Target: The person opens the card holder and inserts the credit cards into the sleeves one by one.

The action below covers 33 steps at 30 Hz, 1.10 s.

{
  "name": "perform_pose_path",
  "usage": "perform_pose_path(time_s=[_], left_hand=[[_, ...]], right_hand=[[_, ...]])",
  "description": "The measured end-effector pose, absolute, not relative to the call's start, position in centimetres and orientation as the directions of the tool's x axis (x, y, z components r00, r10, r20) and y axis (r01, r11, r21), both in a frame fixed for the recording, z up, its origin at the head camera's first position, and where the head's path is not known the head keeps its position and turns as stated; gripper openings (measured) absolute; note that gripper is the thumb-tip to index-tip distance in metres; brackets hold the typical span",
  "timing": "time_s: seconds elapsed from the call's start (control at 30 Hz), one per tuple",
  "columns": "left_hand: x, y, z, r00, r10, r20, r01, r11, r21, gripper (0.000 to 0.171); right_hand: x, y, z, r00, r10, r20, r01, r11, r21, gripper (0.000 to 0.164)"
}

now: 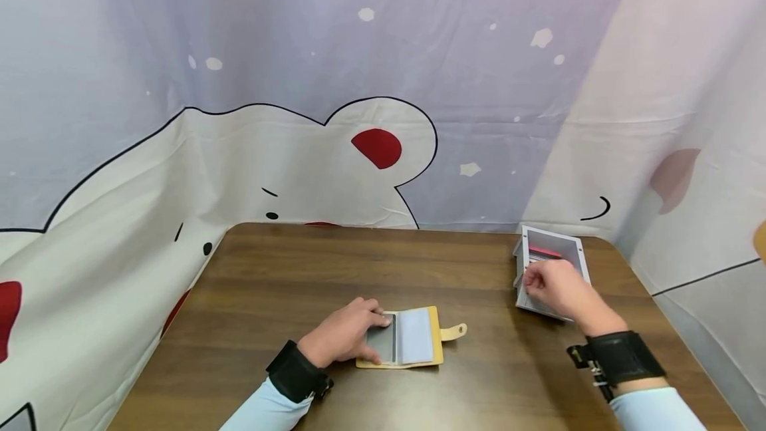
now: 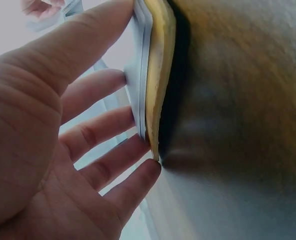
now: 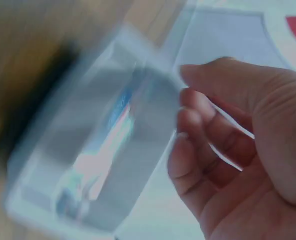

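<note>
A small yellow card holder (image 1: 437, 344) lies spread on the table, its strap pointing right. My left hand (image 1: 347, 332) rests on its left side, thumb and fingers spread over the grey-looking page. In the left wrist view, the fingers of my left hand (image 2: 72, 130) touch the card holder's layered edge (image 2: 160, 75). My right hand (image 1: 556, 285) is over the grey box (image 1: 558, 239) at the far right. The right wrist view shows my right hand (image 3: 238, 135) beside the box (image 3: 153, 105), fingers loosely bent, no object visible between them.
Inside the box are thin card-like items (image 1: 544, 253), one with a red edge; they look blurred in the right wrist view. The wooden table (image 1: 287, 265) ends at a printed curtain (image 1: 287, 158) behind it.
</note>
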<state>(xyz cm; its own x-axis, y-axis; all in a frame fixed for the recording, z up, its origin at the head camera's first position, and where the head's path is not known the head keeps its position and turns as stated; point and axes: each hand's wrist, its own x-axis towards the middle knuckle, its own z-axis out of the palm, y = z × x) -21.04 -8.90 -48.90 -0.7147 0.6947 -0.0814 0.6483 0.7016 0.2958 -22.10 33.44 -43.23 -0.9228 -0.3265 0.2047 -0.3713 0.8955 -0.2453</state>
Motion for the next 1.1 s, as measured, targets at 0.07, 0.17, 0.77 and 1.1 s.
perform_pose_path(time_s=[0.07, 0.17, 0.77, 1.1], left_hand=[[-21.0, -8.9, -48.9, -0.714, 0.696, -0.078, 0.649, 0.699, 0.301, 0.067], [-21.0, -8.9, -49.0, -0.715, 0.695, -0.072, 0.646, 0.697, 0.312, 0.066], [-21.0, -8.9, -48.6, -0.733, 0.67, -0.117, 0.602, 0.719, 0.347, 0.066], [-21.0, -8.7, -48.7, -0.736, 0.664, -0.132, 0.595, 0.727, 0.343, 0.068]], right_hand=[[-22.4, 34.8, -42.9, -0.937, -0.318, 0.147, -0.342, 0.921, -0.187, 0.019], [-22.8, 36.3, -43.0, -0.947, -0.317, 0.055, -0.322, 0.94, -0.115, 0.024], [-24.7, 38.9, -44.4, -0.928, -0.371, -0.012, -0.367, 0.921, -0.132, 0.024], [-25.6, 39.1, -45.0, -0.941, -0.338, -0.026, -0.331, 0.934, -0.137, 0.034]])
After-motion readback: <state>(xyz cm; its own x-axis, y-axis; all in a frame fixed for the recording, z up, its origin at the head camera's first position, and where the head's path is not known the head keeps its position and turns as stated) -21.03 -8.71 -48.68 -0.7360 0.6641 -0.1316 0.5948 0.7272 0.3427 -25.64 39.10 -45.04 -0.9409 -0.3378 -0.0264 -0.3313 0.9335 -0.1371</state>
